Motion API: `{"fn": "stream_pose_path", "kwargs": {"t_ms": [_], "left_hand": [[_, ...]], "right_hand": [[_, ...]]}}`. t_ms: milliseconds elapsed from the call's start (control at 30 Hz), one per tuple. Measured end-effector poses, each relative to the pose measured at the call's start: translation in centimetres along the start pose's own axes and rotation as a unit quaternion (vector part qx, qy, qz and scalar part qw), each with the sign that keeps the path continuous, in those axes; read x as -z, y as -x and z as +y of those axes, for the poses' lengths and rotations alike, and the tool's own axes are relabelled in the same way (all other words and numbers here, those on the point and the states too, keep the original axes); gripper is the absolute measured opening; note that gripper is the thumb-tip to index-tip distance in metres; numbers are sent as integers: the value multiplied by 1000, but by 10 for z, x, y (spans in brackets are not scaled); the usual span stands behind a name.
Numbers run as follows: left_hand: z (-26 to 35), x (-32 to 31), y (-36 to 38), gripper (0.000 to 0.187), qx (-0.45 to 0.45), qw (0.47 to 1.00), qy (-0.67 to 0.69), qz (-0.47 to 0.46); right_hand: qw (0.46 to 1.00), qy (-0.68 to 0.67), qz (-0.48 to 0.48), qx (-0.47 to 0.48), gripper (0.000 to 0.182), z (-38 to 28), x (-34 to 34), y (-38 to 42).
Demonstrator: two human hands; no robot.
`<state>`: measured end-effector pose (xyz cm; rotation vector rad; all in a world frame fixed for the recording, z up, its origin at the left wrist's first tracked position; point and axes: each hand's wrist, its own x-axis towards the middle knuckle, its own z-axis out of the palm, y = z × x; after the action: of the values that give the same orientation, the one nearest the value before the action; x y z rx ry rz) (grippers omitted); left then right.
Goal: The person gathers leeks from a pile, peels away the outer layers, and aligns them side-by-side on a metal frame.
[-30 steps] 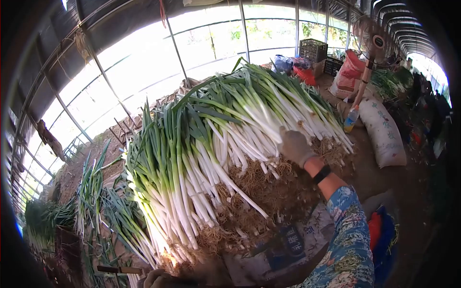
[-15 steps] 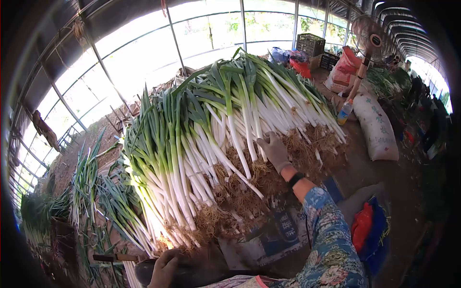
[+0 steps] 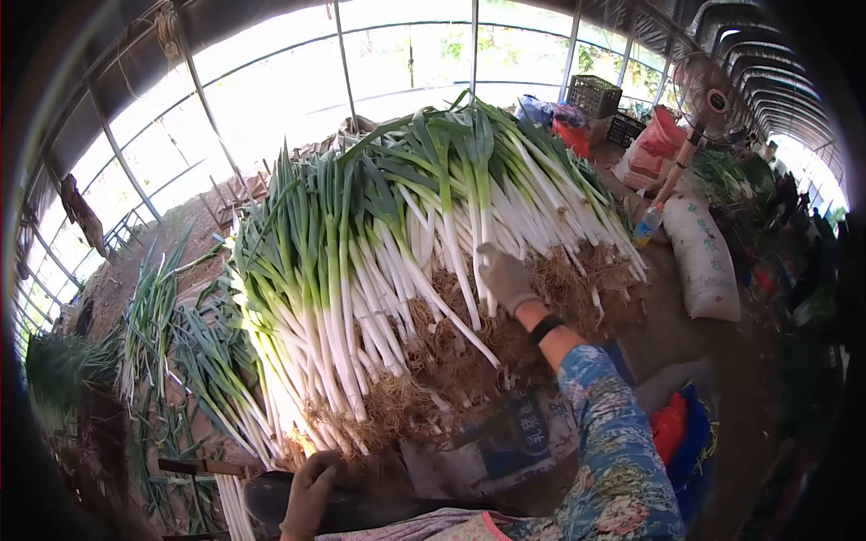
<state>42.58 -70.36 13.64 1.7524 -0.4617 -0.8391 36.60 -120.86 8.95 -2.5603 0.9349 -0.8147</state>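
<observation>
A broad heap of leeks (image 3: 343, 298) lies in front of me, green leaves away from me and brown roots (image 3: 392, 401) towards me. My right hand (image 3: 507, 278), in a pale glove, closes its fingers round the white lower shaft of a leek (image 3: 484, 221) near the heap's middle. Loose roots hang below that hand. My left hand (image 3: 311, 487), gloved too, is curled low by my dark-covered leg (image 3: 379, 491), just below the nearest root ends. What it holds, if anything, I cannot tell.
Left of the heap, a wooden bar (image 3: 203, 467) and more leeks (image 3: 207, 370) lie low. At right are a white sack (image 3: 702, 257), a fan (image 3: 708, 95), a bottle (image 3: 648, 225) and a red-and-blue bundle (image 3: 677, 433). Black crates (image 3: 594, 95) stand at the back.
My right hand has shifted slightly left and up along the leek, its fingers now round the shaft. The view has turned a little; my left hand stays low near my leg.
</observation>
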Motion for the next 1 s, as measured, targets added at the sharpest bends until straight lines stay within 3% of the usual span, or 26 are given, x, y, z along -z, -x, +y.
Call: {"fn": "stream_pose_path", "kwargs": {"t_ms": [100, 200, 233, 333, 433, 567, 667, 733, 767, 867, 900, 1000], "left_hand": [[2, -10, -5, 29, -20, 998, 1, -66], [-3, -16, -11, 29, -17, 992, 16, -122], [12, -19, -9, 29, 26, 989, 38, -138], [13, -21, -14, 29, 32, 987, 52, -147], [25, -32, -33, 32, -43, 984, 38, -166], [57, -72, -62, 42, -64, 977, 101, -175], [65, -100, -78, 46, 6, 971, 148, -185], [52, -115, -91, 47, 81, 970, 152, -173], [6, -127, -113, 44, 1, 969, 179, -172], [10, -132, -108, 40, 27, 979, 164, -118], [17, -131, -106, 39, 42, 978, 160, -124], [24, -129, -98, 36, 65, 977, 154, -132]], "right_hand": [[996, 81, -19, -35, 60, -9, -26, 12], [992, 75, -28, -92, 65, -5, -42, 7], [985, 32, -97, -141, 68, -18, -21, 0], [976, -204, 67, -19, 64, -29, 5, -2], [883, -441, -68, -148, 68, -125, 106, 44], [877, -464, -65, -107, 68, -138, 64, 117], [897, -437, 1, -66, 69, -135, 14, 162], [887, -457, -13, -68, 69, -138, 1, 171], [881, -467, -20, -70, 69, -138, -2, 176], [884, -446, -102, -100, 71, -140, 13, 171], [917, -393, -41, -46, 69, -137, 6, 167], [819, -555, -33, -143, 66, -129, 1, 151]]}}
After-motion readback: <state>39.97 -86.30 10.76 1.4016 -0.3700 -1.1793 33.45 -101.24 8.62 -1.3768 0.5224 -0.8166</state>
